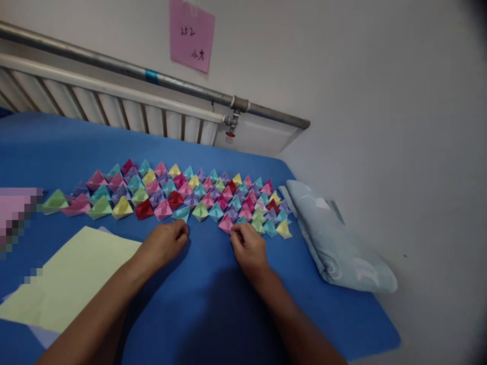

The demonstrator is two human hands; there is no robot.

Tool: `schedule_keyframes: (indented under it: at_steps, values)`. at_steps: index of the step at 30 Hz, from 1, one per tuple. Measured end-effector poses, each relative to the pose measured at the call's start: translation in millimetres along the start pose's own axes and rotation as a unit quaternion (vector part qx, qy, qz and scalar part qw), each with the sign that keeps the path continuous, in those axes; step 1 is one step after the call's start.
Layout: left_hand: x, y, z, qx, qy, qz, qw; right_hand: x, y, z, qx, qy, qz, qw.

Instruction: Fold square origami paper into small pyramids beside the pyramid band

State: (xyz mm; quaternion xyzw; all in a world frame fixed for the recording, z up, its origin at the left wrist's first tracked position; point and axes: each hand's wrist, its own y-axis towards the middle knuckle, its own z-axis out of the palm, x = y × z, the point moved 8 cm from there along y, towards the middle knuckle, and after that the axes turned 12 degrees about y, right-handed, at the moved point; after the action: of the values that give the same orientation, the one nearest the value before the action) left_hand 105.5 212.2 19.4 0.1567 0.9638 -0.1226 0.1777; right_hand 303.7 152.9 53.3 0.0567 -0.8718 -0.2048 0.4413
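Rows of small folded paper boats (200,212) in many colours stand on the blue table surface (205,274). My right hand (249,247) is closed in a pinch at the right lower edge of a pink paper boat (225,223) in the front row. My left hand (169,239) is curled closed just in front of a tilted teal paper boat (181,213), and nothing shows between its fingers. Under my left forearm lies a sheet of pale green paper (81,274), with lilac paper peeking out below it.
A folded light-blue patterned cloth (323,233) lies at the right against the wall. Behind the table run a radiator (114,109) and a metal pipe (190,89) with a red-handled valve (230,134). A pink note (192,38) is taped above. Something pink, partly pixelated (17,208), is at the left edge.
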Motion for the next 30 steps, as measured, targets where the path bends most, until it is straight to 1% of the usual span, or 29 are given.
schedule_keyframes:
  at_steps: [5,7,9,11,14,16,19,21,25,28,30]
  values:
    - [-1.4,-0.9,-1.7,-0.007,-0.007,-0.004,1.0,1.0,0.6,-1.2,-0.003,0.0,0.003,1.0]
    - [0.9,-1.6,-6.4,-0.015,-0.011,-0.014,1.0,7.5,-2.8,-2.1,-0.007,0.004,-0.006,1.0]
    - [7.9,-2.5,-14.2,-0.03,-0.009,-0.039,0.999,17.8,-9.0,-0.6,-0.006,0.013,-0.028,1.0]
    - [18.4,-3.5,-23.0,-0.05,0.0,-0.074,0.996,28.2,-16.5,7.1,0.018,0.024,-0.052,0.998]
    - [31.3,-4.6,-30.7,-0.073,0.016,-0.116,0.99,36.8,-23.4,28.6,0.077,0.032,-0.07,0.994]
    - [33.9,-4.1,-29.6,-0.076,0.021,-0.123,0.989,34.5,-19.9,41.5,0.088,0.036,-0.054,0.994]
    - [32.4,-2.7,-24.1,-0.079,0.02,-0.121,0.989,23.1,-4.4,56.9,0.075,0.04,0.009,0.996]
    - [31.2,-2.5,-21.8,-0.085,0.017,-0.12,0.989,18.3,6.4,67.0,0.081,0.037,0.039,0.995]
    - [31.9,-4.3,-24.0,-0.105,0.014,-0.129,0.986,18.6,20.8,78.9,0.099,0.02,0.041,0.994]
    - [32.6,-6.8,-29.4,-0.13,0.013,-0.137,0.982,18.3,26.3,81.5,0.103,0.009,0.034,0.994]
    - [30.9,-7.5,-31.5,-0.141,0.01,-0.13,0.981,17.3,28.5,82.2,0.103,0.008,0.032,0.994]
